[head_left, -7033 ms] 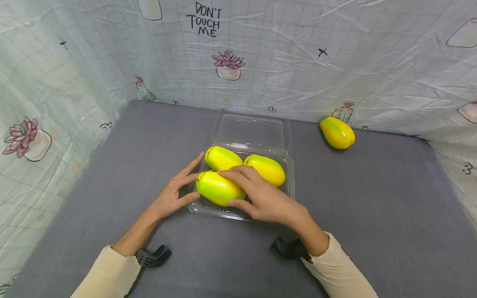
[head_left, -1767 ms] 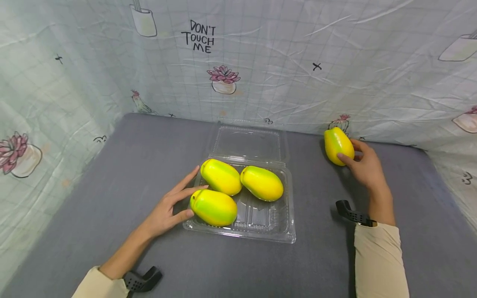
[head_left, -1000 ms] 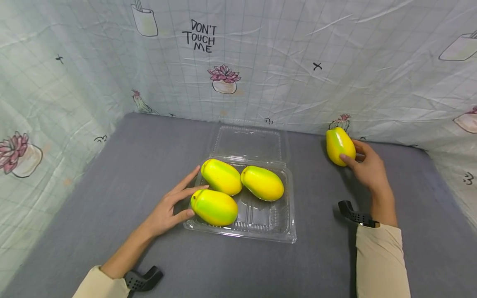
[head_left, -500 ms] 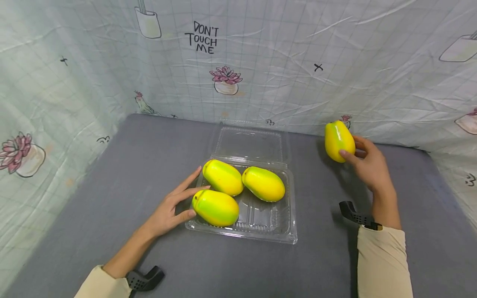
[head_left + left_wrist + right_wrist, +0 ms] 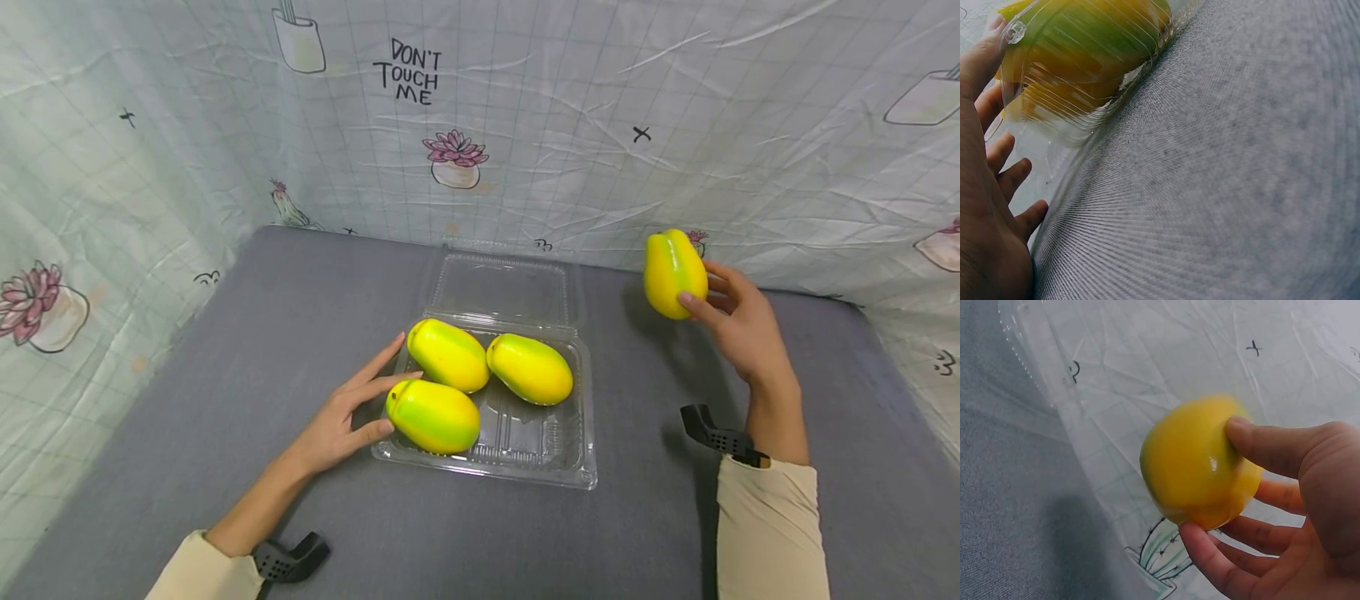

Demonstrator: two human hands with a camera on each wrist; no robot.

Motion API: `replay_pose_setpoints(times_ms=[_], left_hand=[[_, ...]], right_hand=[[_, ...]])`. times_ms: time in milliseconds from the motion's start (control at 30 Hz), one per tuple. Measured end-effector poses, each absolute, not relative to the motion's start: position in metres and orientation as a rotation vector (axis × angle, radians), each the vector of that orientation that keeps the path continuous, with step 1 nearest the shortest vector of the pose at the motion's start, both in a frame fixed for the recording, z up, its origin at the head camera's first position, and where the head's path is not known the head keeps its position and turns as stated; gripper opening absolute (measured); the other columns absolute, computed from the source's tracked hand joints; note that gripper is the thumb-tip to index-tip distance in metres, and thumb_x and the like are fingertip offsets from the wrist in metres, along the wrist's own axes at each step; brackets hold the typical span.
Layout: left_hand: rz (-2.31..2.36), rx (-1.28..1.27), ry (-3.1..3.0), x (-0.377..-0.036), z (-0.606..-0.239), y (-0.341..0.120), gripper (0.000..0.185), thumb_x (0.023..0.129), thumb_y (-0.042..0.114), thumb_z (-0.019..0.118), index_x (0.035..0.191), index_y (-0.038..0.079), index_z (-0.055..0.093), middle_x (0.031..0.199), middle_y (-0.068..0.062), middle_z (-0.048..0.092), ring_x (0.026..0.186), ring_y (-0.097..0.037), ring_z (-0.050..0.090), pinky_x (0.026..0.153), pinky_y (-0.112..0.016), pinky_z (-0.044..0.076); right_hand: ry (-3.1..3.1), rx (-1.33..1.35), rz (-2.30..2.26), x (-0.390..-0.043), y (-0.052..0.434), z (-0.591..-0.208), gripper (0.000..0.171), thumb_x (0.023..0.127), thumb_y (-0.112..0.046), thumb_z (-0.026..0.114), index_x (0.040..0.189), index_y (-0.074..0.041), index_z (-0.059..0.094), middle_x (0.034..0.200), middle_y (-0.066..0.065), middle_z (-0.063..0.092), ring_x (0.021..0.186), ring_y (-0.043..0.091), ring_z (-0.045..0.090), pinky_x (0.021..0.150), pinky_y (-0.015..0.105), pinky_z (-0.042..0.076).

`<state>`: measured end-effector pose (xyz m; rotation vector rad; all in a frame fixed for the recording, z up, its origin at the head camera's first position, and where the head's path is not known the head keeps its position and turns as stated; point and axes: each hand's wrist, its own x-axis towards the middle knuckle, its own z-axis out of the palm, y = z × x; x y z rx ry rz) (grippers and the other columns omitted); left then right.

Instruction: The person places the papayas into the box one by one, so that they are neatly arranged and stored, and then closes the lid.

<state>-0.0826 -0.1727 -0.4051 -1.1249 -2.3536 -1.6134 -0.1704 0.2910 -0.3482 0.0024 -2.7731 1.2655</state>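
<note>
My right hand grips a yellow-green papaya by its right end, thumb in front and fingers behind, held above the table at the back right. In the right wrist view the thumb and fingertips press on that papaya. A clear plastic clamshell box lies with its lid folded back. Inside it are a rear-left papaya, a right papaya and a front papaya; its front-right part holds none. My left hand rests with spread fingers at the box's left edge, touching it.
A grey cloth covers the table. Patterned white curtains close off the back and sides. A black wrist mount sits on the left wrist, another mount on the right.
Seven seconds ago the right hand was at the front papaya in the box. It has since gone to the back-right papaya, gripped it and lifted it. The left hand stays at the box.
</note>
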Motion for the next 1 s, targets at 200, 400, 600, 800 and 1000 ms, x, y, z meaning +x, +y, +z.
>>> replay_pose_setpoints(times_ms=[200, 400, 600, 800, 1000], left_hand=[[-1.612, -1.127, -2.343, -0.082, -0.406, -0.173, 0.050, 0.088, 0.033, 0.054, 0.123, -0.003, 0.050, 0.142, -0.026, 0.016, 0.128, -0.044, 0.014, 0.094, -0.064, 0.015], [-1.623, -1.130, -2.336, -0.082, -0.406, -0.173, 0.050, 0.088, 0.033, 0.053, 0.123, -0.004, 0.050, 0.142, -0.027, 0.016, 0.128, -0.044, 0.014, 0.093, -0.065, 0.015], [-1.625, -1.126, -2.343, -0.083, -0.407, -0.173, 0.051, 0.088, 0.034, 0.054, 0.123, -0.003, 0.050, 0.142, -0.026, 0.016, 0.128, -0.044, 0.014, 0.094, -0.065, 0.015], [-1.596, -1.088, -2.384, -0.083, -0.408, -0.174, 0.052, 0.087, 0.037, 0.054, 0.124, 0.000, 0.051, 0.143, -0.023, 0.017, 0.130, -0.040, 0.015, 0.094, -0.064, 0.015], [-1.550, -1.096, -2.379, -0.083, -0.407, -0.174, 0.054, 0.087, 0.039, 0.053, 0.123, -0.001, 0.051, 0.142, -0.025, 0.018, 0.128, -0.042, 0.016, 0.095, -0.063, 0.015]], right_hand=[[-2.776, 0.033, 1.255, -0.169, 0.284, -0.344, 0.066, 0.084, -0.045, 0.054, 0.140, -0.027, 0.027, 0.136, 0.013, 0.034, 0.114, 0.034, 0.040, 0.083, 0.052, 0.037], [-2.767, 0.112, 1.258, -0.165, 0.275, -0.339, 0.063, 0.084, -0.041, 0.056, 0.140, -0.031, 0.026, 0.135, 0.012, 0.036, 0.113, 0.035, 0.041, 0.082, 0.053, 0.036], [-2.775, 0.234, 1.247, -0.163, 0.268, -0.333, 0.061, 0.085, -0.036, 0.058, 0.138, -0.038, 0.027, 0.134, 0.008, 0.037, 0.113, 0.034, 0.043, 0.081, 0.053, 0.037], [-2.764, 0.357, 1.246, -0.161, 0.262, -0.330, 0.060, 0.085, -0.029, 0.060, 0.136, -0.039, 0.031, 0.132, 0.000, 0.039, 0.112, 0.027, 0.045, 0.081, 0.042, 0.040], [-2.771, 0.456, 1.227, -0.154, 0.254, -0.323, 0.060, 0.083, -0.024, 0.063, 0.135, -0.036, 0.034, 0.130, -0.005, 0.041, 0.110, 0.020, 0.046, 0.080, 0.025, 0.041]])
